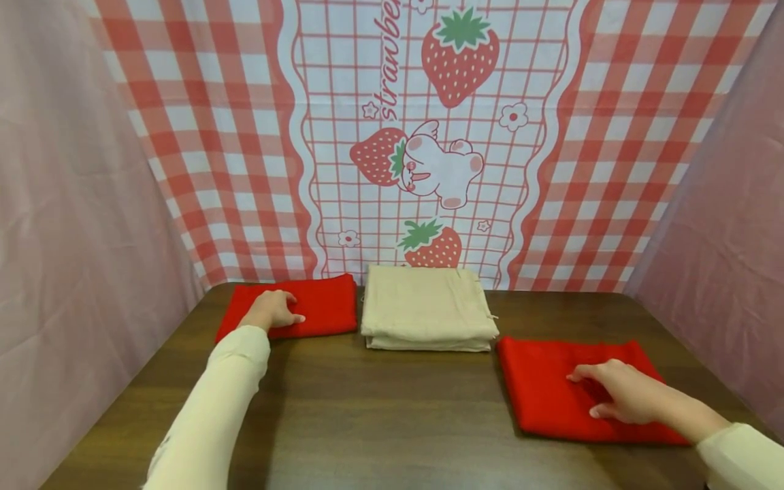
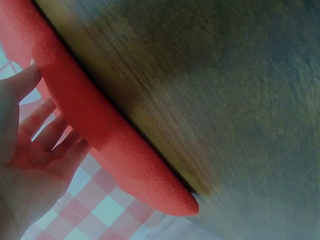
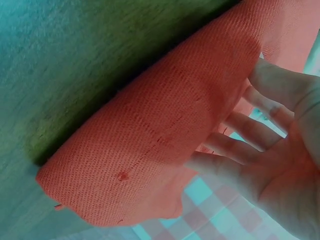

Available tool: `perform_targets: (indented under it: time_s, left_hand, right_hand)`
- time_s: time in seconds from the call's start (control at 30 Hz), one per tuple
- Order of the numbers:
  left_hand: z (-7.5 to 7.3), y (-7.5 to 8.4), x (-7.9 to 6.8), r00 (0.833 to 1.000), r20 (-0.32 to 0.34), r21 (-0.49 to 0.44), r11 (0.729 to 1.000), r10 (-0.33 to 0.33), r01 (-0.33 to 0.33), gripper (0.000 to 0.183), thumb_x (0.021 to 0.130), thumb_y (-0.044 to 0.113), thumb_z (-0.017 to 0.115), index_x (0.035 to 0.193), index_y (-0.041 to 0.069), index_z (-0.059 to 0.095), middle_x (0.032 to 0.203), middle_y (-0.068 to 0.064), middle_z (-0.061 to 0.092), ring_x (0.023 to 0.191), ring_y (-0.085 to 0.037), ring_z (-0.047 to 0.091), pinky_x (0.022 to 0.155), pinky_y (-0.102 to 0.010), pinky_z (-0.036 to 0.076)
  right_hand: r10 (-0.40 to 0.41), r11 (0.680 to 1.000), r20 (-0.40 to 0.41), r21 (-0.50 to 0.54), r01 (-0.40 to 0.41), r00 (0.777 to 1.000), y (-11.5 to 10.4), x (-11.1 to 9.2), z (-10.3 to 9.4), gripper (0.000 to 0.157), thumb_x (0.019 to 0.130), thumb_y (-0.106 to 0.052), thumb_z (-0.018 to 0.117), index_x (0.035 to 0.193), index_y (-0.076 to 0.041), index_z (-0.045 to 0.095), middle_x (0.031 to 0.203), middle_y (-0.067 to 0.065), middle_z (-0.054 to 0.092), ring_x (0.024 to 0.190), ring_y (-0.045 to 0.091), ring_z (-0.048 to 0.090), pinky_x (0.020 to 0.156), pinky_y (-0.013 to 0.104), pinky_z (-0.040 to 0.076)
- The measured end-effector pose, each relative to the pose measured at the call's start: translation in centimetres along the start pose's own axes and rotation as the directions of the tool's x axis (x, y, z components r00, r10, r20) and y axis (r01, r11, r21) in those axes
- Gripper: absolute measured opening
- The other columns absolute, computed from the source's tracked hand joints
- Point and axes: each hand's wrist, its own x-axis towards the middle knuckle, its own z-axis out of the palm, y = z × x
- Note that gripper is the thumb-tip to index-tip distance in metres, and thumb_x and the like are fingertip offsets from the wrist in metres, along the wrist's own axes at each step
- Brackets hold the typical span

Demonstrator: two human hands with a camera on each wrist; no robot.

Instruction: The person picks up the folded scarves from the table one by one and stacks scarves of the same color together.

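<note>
Cloth in red (image 1: 324,306) lies at left rear of bench (image 1: 380,422), second red cloth (image 1: 545,388) at right. Left hand (image 1: 269,311) and right hand (image 1: 627,393), half spread, touch them but grip nothing; a pinch too shallow could undo the folding.

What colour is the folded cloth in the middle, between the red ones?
Cream: the middle cloth shows best in the head view.
</note>
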Motion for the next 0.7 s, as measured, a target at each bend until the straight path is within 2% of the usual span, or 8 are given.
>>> perform_targets:
  time_s: [0.47,0.7]
  left_hand:
    - [0.4,-0.3,0.2,1.000,0.006,-0.002,1.000,0.013,-0.013,0.058,0.084,0.035,0.070,0.128,-0.001,0.058,0.129,-0.025,0.057,0.113,-0.038,0.052,0.102,-0.050,0.046]
    - [0.0,-0.2,0.1,1.000,0.003,-0.008,1.000,-0.008,0.008,0.059,0.084,0.036,0.071,0.129,0.000,0.057,0.131,-0.024,0.056,0.114,-0.037,0.051,0.103,-0.051,0.045]
  right_hand:
    - [0.007,1.000,0.024,0.028,-0.008,1.000,-1.5,-0.4,0.3,0.044,0.066,-0.022,0.085,0.103,-0.007,0.066,0.096,0.002,0.071,0.085,0.013,0.065,0.068,0.029,0.056]
    - [0.004,1.000,-0.008,0.008,-0.004,1.000,-2.5,0.0,0.3,0.045,0.063,-0.019,0.086,0.102,-0.007,0.066,0.095,0.001,0.071,0.086,0.014,0.066,0.067,0.028,0.055]
